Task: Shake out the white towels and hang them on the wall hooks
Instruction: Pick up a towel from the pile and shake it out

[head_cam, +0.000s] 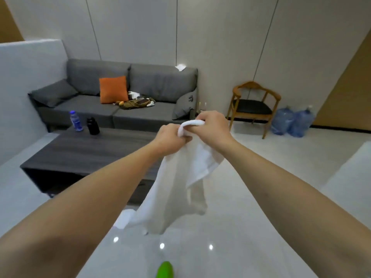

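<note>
I gripped the white towel (180,189) by its top edge | left hand (170,137) and right hand (212,127) both clenched on it, close together | rest hung free, I judged, ready for shaking.

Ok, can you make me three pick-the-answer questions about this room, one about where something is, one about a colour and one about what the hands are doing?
1. Where is the blue-capped water bottle?
A. on the dark coffee table
B. on the sofa
C. on the wooden chair

2. What colour is the square cushion on the sofa?
A. green
B. orange
C. white

3. What are the hands doing?
A. resting open
B. one is pointing
C. both grip the white towel

Answers:
1. A, the water bottle stands on the coffee table.
2. B, the cushion is orange against the grey sofa.
3. C, the left hand and right hand hold the white towel, which hangs below.
</note>
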